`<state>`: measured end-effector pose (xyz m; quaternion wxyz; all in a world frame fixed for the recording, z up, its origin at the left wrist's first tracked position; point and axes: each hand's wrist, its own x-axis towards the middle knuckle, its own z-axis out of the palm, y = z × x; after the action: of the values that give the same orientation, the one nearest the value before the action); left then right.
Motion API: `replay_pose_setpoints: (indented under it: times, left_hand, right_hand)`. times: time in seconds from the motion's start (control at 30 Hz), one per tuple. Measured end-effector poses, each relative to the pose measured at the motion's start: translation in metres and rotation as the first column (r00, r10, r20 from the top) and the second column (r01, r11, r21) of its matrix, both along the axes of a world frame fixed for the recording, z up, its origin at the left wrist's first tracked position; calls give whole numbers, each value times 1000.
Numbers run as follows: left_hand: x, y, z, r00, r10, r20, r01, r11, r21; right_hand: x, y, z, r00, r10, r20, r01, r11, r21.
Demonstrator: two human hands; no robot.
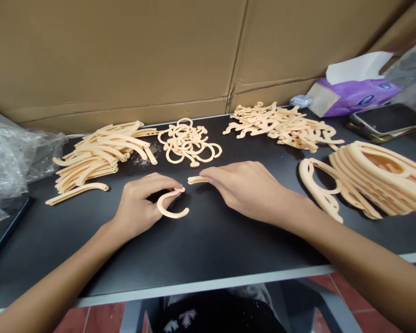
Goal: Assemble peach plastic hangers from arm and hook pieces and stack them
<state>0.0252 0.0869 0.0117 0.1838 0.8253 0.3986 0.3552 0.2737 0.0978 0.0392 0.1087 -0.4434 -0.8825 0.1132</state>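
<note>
- My left hand (143, 203) pinches the tip of a matte peach plastic C-shaped hook (164, 208) in a narrow grip, its curve low over the black tabletop (208, 240).
- My right fingertips (208, 175) lie on a short curved plastic strip (196, 180); they hide its end, so I cannot tell whether that grip is closed.
- Beyond lie heaped curved strips (100, 157), tangled plastic rings (189, 143) and jumbled branching pieces (280, 125).
- Stacked oval plastic frames (377, 178) blur and run off the right edge.

You're facing a table (194, 249) with curved plastic strips (97, 157) lying at left, plastic loops (189, 143) lying beside them, hooked pieces (280, 125) lying further right, stacked frames (377, 178) sitting rightmost, and a tissue box (353, 92) standing behind.
</note>
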Motion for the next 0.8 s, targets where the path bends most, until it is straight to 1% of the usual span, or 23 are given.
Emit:
replay_pose_setpoints:
  times: [0.03,0.1,0.2,0.47,0.57,0.67,0.8]
  left_hand:
    - [0,0,0,1000,-6,-6,7,1000,27]
    - [1,1,-1,1000,-16,-23,18,997,69]
    - [1,1,-2,998,-37,-41,41,994,100]
    - [2,-1,-3,997,-42,-60,47,995,86]
    - [3,-2,-2,996,-37,-80,41,998,57]
    - [5,-3,1,995,-34,-92,33,999,-12]
    - [6,-3,4,996,-25,-91,16,995,-102]
  right_hand:
    - [-1,-1,0,998,7,69,-9,999,40]
    - [-3,-3,-1,987,41,156,-56,994,95]
    - [-6,-4,-3,976,73,204,-102,985,138]
    - [-12,-13,-3,964,0,266,-47,984,170]
    - [-13,-16,-3,961,-14,276,-38,983,180]
    - [-12,-17,-4,961,-20,276,-34,981,190]
    - [-10,-16,-6,955,0,296,-66,975,214]
